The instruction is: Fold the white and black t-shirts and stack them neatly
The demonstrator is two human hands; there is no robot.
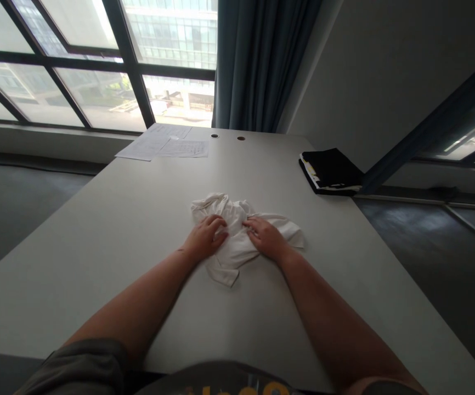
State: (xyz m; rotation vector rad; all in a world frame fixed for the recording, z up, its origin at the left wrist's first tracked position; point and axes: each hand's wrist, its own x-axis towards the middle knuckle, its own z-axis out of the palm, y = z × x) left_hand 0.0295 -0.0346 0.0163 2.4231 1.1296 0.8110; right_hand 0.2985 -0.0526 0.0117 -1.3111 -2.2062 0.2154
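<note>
A crumpled white shirt [237, 249] lies bunched on the white table in front of me; what looks like a hemmed sleeve sticks out toward me at its lower left. My left hand [207, 237] rests on its left side, fingers curled into the cloth and thumb facing inward. On the opposite side, my right hand [266, 237] has its bent fingertips pinching the fabric near the middle. A small gap of wrinkled cloth separates the two hands. Fabric under the palms is hidden.
Printed papers [161, 144] lie at the table's far left corner. A black folder [331, 170] with sheets inside sits near the right edge. Two round cable holes are at the far end of the table [237, 318]. Beyond stand windows and a dark blue curtain [258, 66].
</note>
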